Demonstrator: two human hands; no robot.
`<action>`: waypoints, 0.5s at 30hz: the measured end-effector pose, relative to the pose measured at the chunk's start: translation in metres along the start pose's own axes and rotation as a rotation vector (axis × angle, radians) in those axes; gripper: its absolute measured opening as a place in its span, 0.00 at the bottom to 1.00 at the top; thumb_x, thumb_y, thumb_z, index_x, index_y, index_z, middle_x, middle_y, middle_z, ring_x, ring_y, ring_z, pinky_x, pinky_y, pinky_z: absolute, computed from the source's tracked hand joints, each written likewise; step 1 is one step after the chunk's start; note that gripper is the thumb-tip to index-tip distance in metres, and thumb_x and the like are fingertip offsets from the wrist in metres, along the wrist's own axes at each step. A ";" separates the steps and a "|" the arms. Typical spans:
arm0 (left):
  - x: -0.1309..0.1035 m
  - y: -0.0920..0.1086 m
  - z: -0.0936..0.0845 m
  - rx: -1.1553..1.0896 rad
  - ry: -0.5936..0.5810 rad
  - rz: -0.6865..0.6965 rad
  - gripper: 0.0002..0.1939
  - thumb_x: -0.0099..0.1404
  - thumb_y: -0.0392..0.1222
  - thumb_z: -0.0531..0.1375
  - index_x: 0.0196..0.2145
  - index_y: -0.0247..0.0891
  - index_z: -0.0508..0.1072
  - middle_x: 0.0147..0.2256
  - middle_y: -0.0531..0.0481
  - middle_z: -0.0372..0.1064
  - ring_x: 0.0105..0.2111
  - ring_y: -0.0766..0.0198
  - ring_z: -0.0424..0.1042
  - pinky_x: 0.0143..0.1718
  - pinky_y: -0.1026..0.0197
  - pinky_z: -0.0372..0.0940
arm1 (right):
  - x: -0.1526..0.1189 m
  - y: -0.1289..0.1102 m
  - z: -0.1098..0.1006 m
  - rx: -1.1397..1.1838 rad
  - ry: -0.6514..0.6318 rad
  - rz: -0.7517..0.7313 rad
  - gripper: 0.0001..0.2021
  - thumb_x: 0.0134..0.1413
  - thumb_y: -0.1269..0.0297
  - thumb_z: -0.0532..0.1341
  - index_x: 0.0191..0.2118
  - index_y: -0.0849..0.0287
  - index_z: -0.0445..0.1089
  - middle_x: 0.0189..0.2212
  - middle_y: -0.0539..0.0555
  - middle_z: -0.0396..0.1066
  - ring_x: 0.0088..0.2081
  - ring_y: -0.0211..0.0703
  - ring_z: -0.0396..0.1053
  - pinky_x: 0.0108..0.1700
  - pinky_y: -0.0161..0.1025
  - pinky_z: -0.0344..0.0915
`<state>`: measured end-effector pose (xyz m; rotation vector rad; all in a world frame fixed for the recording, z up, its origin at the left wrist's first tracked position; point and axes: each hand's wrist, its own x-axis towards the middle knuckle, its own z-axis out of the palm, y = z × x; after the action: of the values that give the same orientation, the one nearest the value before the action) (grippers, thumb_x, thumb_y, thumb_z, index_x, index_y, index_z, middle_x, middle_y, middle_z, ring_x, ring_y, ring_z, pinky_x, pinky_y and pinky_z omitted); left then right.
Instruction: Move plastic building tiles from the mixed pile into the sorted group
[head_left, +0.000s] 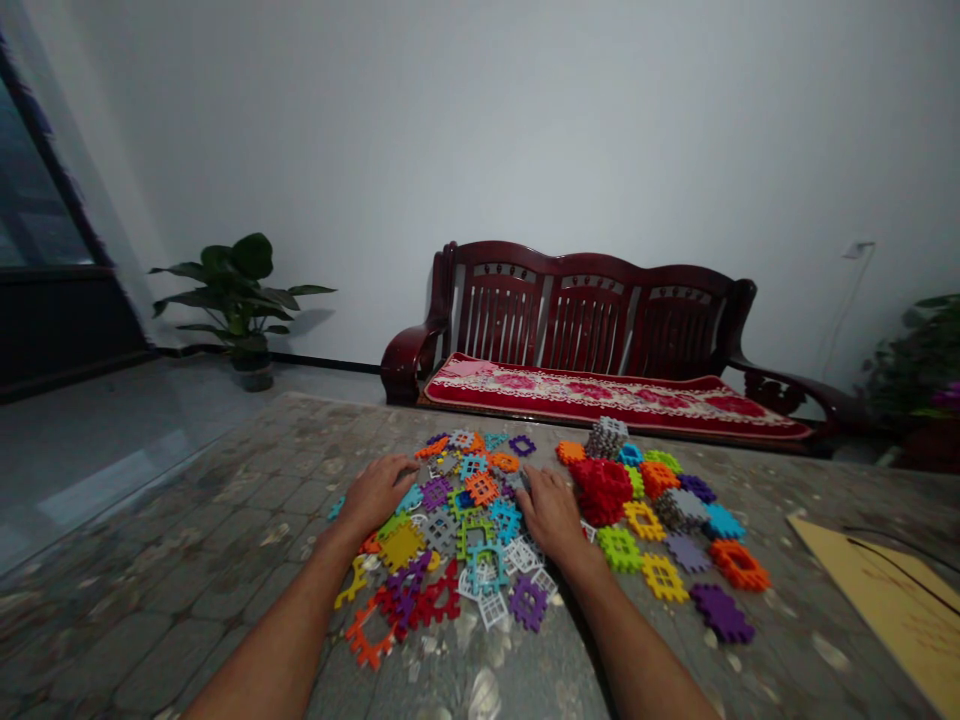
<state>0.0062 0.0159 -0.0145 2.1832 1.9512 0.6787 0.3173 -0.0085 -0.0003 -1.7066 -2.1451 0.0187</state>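
A loose pile of flat, notched plastic pieces in many colours lies on the patterned tabletop (pixel 225 560). My left hand (pixel 377 493) rests at the pile's left edge, fingers apart, near a yellow piece (pixel 402 545). At the right edge of the pile, my right hand (pixel 550 510) lies with its fingers spread, close to a blue piece (pixel 505 519). Neither hand holds anything that I can see. Just right of my right hand stand red pieces (pixel 602 490) grouped together. Orange, green, yellow, grey and purple pieces (pixel 721 612) are sorted beyond them.
A grey stack (pixel 606 438) stands at the back of the right group. Yellow paper (pixel 885 610) with dark cords lies on the right. Behind the table are a wooden bench (pixel 585 310) with a red floral cover and a potted plant (pixel 240 285).
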 end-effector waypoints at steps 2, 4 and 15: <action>0.000 0.001 0.000 -0.001 -0.002 -0.003 0.16 0.66 0.45 0.52 0.45 0.44 0.77 0.52 0.47 0.73 0.52 0.55 0.69 0.56 0.53 0.60 | 0.001 -0.001 0.000 -0.023 -0.015 0.002 0.21 0.64 0.62 0.54 0.60 0.58 0.63 0.53 0.61 0.70 0.56 0.53 0.62 0.57 0.46 0.55; -0.001 0.002 -0.001 -0.006 0.001 -0.004 0.16 0.65 0.45 0.52 0.45 0.44 0.77 0.51 0.48 0.73 0.52 0.55 0.69 0.56 0.53 0.60 | 0.002 0.000 0.001 -0.023 -0.024 0.006 0.22 0.62 0.62 0.55 0.61 0.59 0.62 0.52 0.61 0.70 0.55 0.53 0.63 0.57 0.45 0.56; -0.003 0.009 -0.007 -0.010 -0.006 0.002 0.17 0.65 0.44 0.52 0.46 0.43 0.77 0.51 0.47 0.73 0.52 0.56 0.69 0.54 0.55 0.61 | 0.000 0.008 0.005 0.213 0.148 -0.082 0.30 0.49 0.69 0.60 0.61 0.59 0.61 0.49 0.60 0.68 0.52 0.52 0.63 0.56 0.47 0.60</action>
<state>0.0110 0.0101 -0.0059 2.1791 1.9389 0.6800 0.3235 -0.0055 -0.0075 -1.4532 -2.0235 0.0909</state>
